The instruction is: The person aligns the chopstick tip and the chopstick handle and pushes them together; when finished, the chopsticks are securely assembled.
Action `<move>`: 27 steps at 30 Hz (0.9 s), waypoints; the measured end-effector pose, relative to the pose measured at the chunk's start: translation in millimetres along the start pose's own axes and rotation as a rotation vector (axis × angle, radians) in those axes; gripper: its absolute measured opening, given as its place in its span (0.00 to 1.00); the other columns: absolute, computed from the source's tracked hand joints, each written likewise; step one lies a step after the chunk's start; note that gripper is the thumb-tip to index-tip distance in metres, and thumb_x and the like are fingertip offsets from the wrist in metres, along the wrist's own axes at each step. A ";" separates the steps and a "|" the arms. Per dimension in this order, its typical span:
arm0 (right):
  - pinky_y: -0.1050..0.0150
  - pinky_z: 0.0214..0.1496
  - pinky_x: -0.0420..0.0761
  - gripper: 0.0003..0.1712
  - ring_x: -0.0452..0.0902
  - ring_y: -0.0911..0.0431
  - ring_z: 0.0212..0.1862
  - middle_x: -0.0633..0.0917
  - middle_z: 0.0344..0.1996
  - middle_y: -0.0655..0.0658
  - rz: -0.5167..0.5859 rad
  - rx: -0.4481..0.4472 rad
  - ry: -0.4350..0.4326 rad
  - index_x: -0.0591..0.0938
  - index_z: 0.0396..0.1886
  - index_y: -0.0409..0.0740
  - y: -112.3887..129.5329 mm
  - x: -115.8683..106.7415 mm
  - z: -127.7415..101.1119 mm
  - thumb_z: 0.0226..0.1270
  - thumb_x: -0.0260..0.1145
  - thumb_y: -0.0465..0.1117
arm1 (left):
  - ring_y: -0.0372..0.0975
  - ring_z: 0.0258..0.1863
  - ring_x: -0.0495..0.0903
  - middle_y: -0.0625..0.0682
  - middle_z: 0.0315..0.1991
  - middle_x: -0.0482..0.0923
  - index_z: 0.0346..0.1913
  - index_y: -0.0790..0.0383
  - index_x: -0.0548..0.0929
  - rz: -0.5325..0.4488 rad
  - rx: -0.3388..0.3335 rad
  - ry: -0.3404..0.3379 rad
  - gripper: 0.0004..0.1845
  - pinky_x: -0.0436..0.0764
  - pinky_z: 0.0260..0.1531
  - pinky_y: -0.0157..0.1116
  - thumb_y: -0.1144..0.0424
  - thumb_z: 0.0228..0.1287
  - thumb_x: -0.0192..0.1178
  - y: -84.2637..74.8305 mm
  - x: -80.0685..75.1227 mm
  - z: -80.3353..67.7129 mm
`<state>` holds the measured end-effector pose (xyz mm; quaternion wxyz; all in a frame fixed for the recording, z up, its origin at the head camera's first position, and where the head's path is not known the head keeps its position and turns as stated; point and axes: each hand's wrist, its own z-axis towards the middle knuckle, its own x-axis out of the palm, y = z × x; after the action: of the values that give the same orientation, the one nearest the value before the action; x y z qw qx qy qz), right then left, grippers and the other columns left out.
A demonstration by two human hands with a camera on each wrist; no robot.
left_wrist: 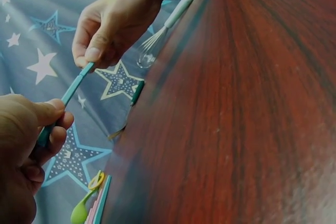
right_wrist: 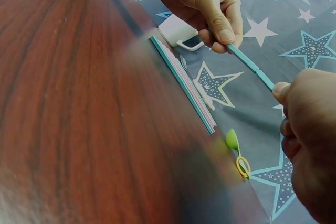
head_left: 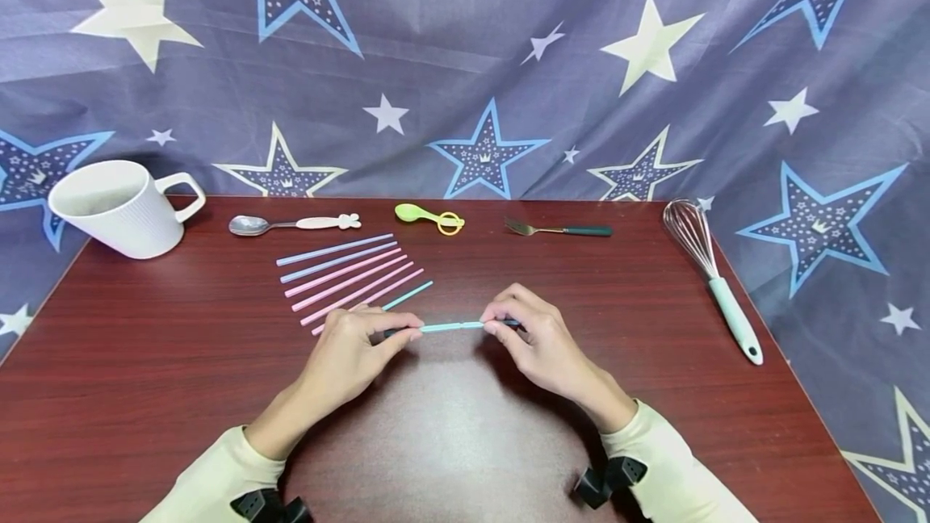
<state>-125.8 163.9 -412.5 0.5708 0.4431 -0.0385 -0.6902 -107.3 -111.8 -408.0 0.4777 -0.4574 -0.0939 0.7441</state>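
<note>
Both hands hold one slim teal straw (head_left: pixel 441 328) between them, raised over the table. My left hand (head_left: pixel 359 344) pinches its left end between thumb and fingers. At the other end, my right hand (head_left: pixel 538 337) pinches it the same way. A small notch or joint shows along the straw (right_wrist: pixel 254 69), nearer the right hand. Fingers cover both of its ends. Just behind the left hand, a row of drinking straws lies on the table: blue straws (head_left: pixel 334 250), pink straws (head_left: pixel 356 285) and a teal straw (head_left: pixel 408 295) partly hidden by that hand.
Along the back of the reddish-brown table (head_left: pixel 182 394) lie a metal spoon (head_left: pixel 316 223), a green spoon with a yellow ring (head_left: pixel 414 214) and a green-handled fork (head_left: pixel 584 231). A white mug (head_left: pixel 127 212) stands at the back left. A whisk (head_left: pixel 726 305) lies along the right edge.
</note>
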 end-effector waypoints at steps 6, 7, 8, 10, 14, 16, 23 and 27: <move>0.71 0.40 0.76 0.09 0.79 0.59 0.38 0.84 0.35 0.49 0.003 -0.012 -0.010 0.85 0.36 0.43 -1.4 1.6 -1.6 0.64 0.71 0.26 | 0.25 0.19 0.60 0.42 0.27 0.90 0.36 0.54 0.93 -0.002 -0.008 -0.015 0.08 0.60 0.19 0.21 0.68 0.53 0.78 -1.3 3.0 -1.4; 0.71 0.40 0.76 0.09 0.79 0.59 0.38 0.84 0.35 0.49 0.004 -0.011 -0.009 0.85 0.36 0.43 -1.4 1.9 -1.6 0.64 0.71 0.26 | 0.25 0.19 0.59 0.42 0.27 0.90 0.35 0.54 0.94 0.000 -0.008 -0.019 0.08 0.60 0.19 0.21 0.68 0.53 0.78 -1.4 3.5 -1.4; 0.71 0.40 0.77 0.08 0.79 0.59 0.38 0.84 0.35 0.49 0.005 -0.010 -0.006 0.85 0.36 0.43 -1.5 2.2 -1.7 0.64 0.71 0.26 | 0.25 0.19 0.59 0.42 0.27 0.90 0.35 0.54 0.94 0.002 -0.008 -0.021 0.08 0.60 0.19 0.21 0.68 0.52 0.78 -1.5 3.8 -1.5; 0.71 0.41 0.77 0.08 0.79 0.59 0.39 0.84 0.35 0.49 0.010 -0.008 -0.001 0.84 0.36 0.43 -1.4 2.8 -1.9 0.64 0.71 0.26 | 0.24 0.19 0.59 0.42 0.27 0.90 0.35 0.54 0.94 0.005 -0.005 -0.026 0.08 0.60 0.19 0.22 0.68 0.52 0.78 -1.7 4.2 -1.6; 0.70 0.42 0.78 0.08 0.80 0.59 0.39 0.84 0.36 0.49 0.012 -0.001 0.002 0.84 0.36 0.43 -0.6 3.6 -2.3 0.65 0.71 0.27 | 0.24 0.19 0.58 0.43 0.27 0.90 0.35 0.53 0.94 0.007 -0.007 -0.029 0.08 0.59 0.18 0.22 0.67 0.51 0.79 -2.0 4.8 -2.0; 0.69 0.43 0.79 0.08 0.80 0.59 0.39 0.84 0.35 0.49 0.011 -0.003 0.000 0.84 0.36 0.43 -0.4 4.2 -2.7 0.65 0.71 0.27 | 0.24 0.19 0.58 0.43 0.28 0.91 0.35 0.53 0.94 0.008 -0.010 -0.028 0.08 0.59 0.18 0.23 0.67 0.51 0.79 -1.9 5.2 -2.1; 0.68 0.42 0.79 0.06 0.79 0.60 0.38 0.83 0.36 0.49 0.004 0.005 0.024 0.85 0.38 0.44 0.2 5.7 -2.2 0.66 0.72 0.30 | 0.22 0.18 0.59 0.42 0.28 0.91 0.34 0.52 0.94 0.033 -0.008 -0.025 0.08 0.60 0.21 0.25 0.66 0.50 0.80 -1.8 5.4 -4.2; 0.68 0.39 0.79 0.04 0.78 0.61 0.38 0.82 0.36 0.50 0.022 0.023 0.037 0.86 0.39 0.45 1.9 1.7 -1.4 0.68 0.72 0.33 | 0.24 0.18 0.59 0.41 0.27 0.90 0.34 0.53 0.94 0.023 0.032 -0.037 0.09 0.59 0.19 0.22 0.66 0.49 0.80 -3.3 2.2 -3.2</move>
<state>-123.4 162.5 -413.2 0.5740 0.4619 -0.0406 -0.6749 -103.0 -109.3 -409.2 0.4747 -0.4369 -0.0858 0.7592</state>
